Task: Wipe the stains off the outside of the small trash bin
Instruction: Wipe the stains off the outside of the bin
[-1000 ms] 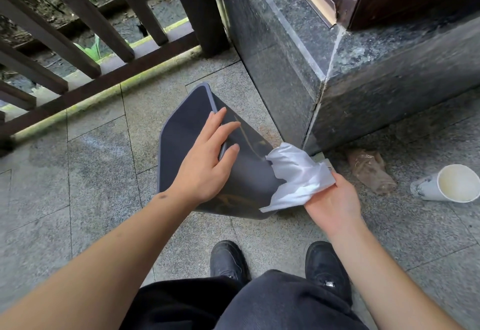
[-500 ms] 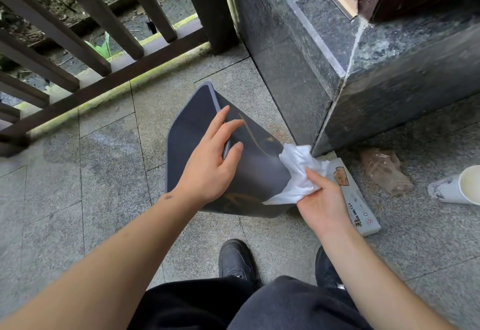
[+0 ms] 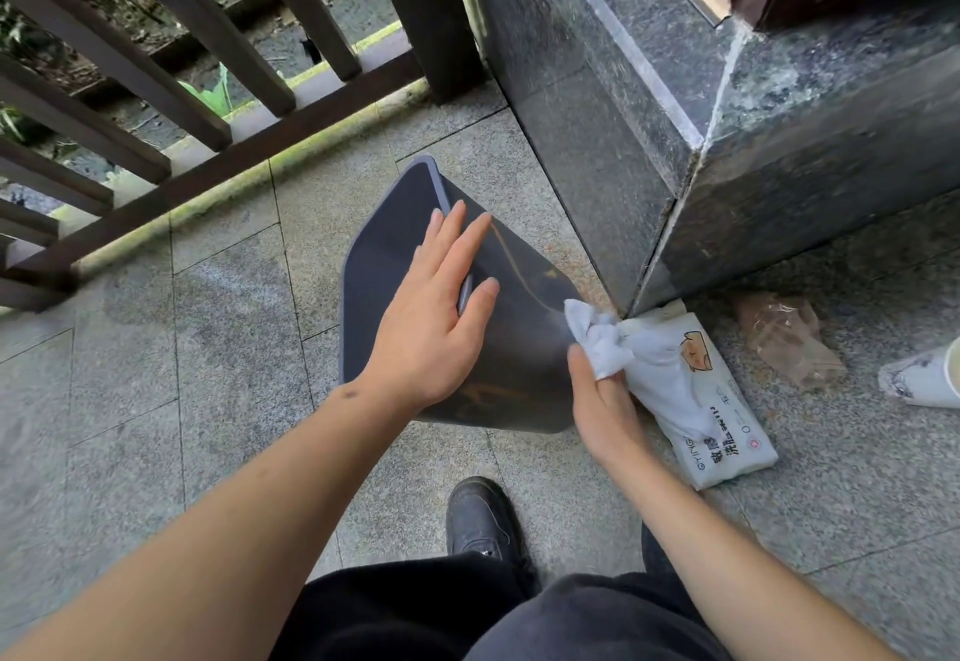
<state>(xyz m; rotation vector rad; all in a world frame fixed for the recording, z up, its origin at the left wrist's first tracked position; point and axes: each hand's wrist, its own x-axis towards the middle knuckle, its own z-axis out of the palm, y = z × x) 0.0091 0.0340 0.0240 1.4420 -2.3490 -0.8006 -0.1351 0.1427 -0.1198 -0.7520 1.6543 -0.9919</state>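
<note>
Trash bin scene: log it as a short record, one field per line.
bin: dark, lying on the tiled floor beside the stone plinth
stains: brownish streaks on the side facing up
left hand: flat on the bin, fingers straight
right hand: pinches a bunched white wipe against the bin
wipe pack: on floor, right of the bin
paper cup: on its side, far right
</note>
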